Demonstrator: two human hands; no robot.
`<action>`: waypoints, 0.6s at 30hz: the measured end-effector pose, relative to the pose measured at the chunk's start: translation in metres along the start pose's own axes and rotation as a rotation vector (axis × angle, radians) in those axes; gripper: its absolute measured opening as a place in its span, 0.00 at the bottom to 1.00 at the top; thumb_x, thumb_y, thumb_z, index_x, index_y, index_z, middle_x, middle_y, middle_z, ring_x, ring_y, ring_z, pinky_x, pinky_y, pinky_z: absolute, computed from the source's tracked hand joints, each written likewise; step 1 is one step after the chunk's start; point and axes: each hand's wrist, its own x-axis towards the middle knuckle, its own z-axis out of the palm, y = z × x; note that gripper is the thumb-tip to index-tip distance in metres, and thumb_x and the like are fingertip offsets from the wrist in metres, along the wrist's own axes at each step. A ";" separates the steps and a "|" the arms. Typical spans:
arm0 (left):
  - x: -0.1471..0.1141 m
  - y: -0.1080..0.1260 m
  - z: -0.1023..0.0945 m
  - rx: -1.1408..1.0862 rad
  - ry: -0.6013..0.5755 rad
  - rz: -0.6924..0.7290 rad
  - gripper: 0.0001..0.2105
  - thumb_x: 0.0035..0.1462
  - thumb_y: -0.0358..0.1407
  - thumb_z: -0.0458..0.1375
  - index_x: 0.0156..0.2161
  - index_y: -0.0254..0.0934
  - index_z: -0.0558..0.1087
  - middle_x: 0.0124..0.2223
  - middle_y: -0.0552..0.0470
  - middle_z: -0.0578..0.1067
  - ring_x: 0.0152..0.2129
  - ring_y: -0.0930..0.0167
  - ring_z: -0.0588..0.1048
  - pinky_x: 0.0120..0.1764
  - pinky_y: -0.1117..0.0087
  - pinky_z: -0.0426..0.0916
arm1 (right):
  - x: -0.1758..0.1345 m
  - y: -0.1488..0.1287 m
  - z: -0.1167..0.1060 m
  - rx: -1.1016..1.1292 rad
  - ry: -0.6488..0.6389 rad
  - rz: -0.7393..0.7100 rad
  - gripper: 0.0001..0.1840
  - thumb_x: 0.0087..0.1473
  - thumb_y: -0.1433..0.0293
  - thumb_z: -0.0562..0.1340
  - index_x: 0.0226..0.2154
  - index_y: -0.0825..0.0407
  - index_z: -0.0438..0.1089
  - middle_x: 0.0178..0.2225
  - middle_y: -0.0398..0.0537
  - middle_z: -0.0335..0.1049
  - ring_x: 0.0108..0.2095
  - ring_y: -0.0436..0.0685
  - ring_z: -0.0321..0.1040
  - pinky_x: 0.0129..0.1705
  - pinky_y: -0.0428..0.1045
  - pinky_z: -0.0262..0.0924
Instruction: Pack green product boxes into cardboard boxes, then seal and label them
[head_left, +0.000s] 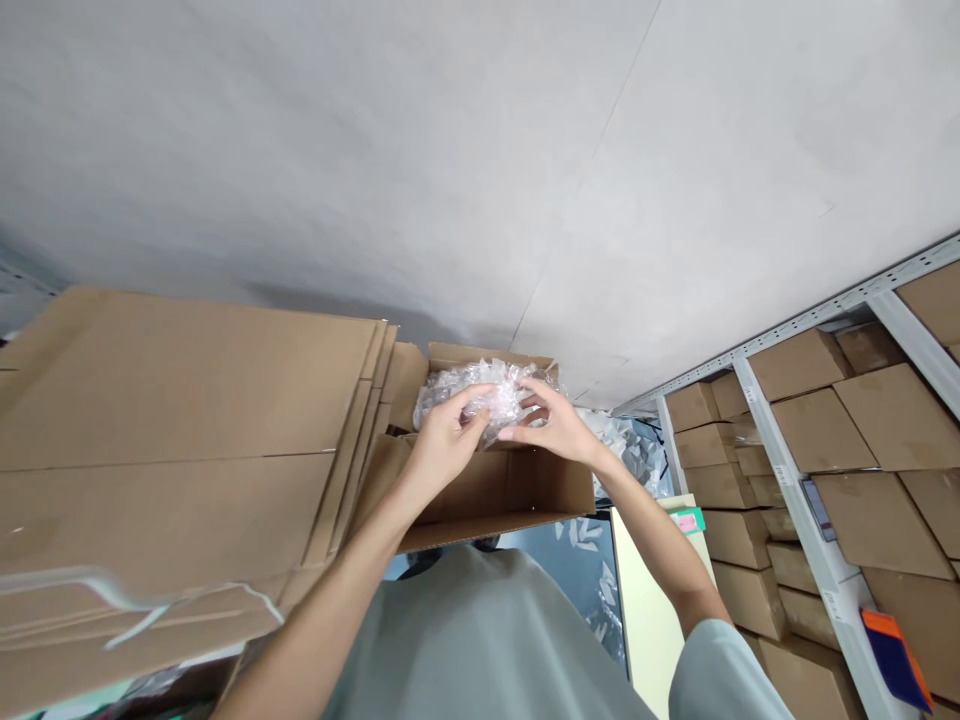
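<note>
Probably, with left hand [450, 428] fingers curled at it, grip unclear, and right hand [556, 424] fingers parted, the bulky, springy-looking bubble wrap [501, 398] mid-frame could pop loose or snag on the back edge of the open box [529, 482].

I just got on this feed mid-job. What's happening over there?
A person has both hands, left hand and right hand, at a bunch of crumpled clear plastic wrap at the far side of an open cardboard box. Fingers and thumbs are parted around the plastic; how firmly they hold it is hard to tell. Large flat cardboard sheets stand on the left, and boxes fill the shelving on the right.
</note>
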 end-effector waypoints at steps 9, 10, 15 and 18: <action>-0.009 0.014 -0.007 -0.377 0.054 -0.143 0.36 0.56 0.63 0.69 0.59 0.39 0.79 0.60 0.41 0.82 0.48 0.56 0.85 0.50 0.49 0.86 | -0.022 -0.013 -0.009 -0.247 0.117 -0.139 0.14 0.64 0.62 0.67 0.50 0.48 0.82 0.40 0.47 0.81 0.36 0.56 0.75 0.46 0.52 0.72; -0.011 0.014 -0.007 -0.358 0.067 -0.136 0.35 0.56 0.63 0.68 0.58 0.39 0.80 0.59 0.41 0.82 0.48 0.55 0.85 0.51 0.49 0.85 | -0.026 -0.017 -0.011 -0.285 0.133 -0.145 0.11 0.65 0.62 0.66 0.45 0.48 0.82 0.39 0.47 0.81 0.36 0.56 0.75 0.45 0.52 0.71; -0.019 0.011 -0.006 -0.209 0.128 -0.155 0.32 0.60 0.63 0.65 0.55 0.37 0.80 0.51 0.42 0.85 0.38 0.57 0.87 0.47 0.54 0.84 | -0.044 -0.038 -0.014 -0.378 0.102 -0.140 0.10 0.67 0.64 0.64 0.39 0.47 0.81 0.34 0.45 0.79 0.33 0.57 0.73 0.41 0.51 0.69; -0.024 0.014 -0.007 -0.163 0.135 -0.172 0.31 0.61 0.63 0.64 0.55 0.39 0.80 0.52 0.42 0.85 0.38 0.57 0.87 0.46 0.55 0.84 | -0.052 -0.045 -0.015 -0.360 0.093 -0.120 0.09 0.67 0.65 0.63 0.39 0.47 0.81 0.34 0.45 0.78 0.33 0.57 0.73 0.41 0.52 0.68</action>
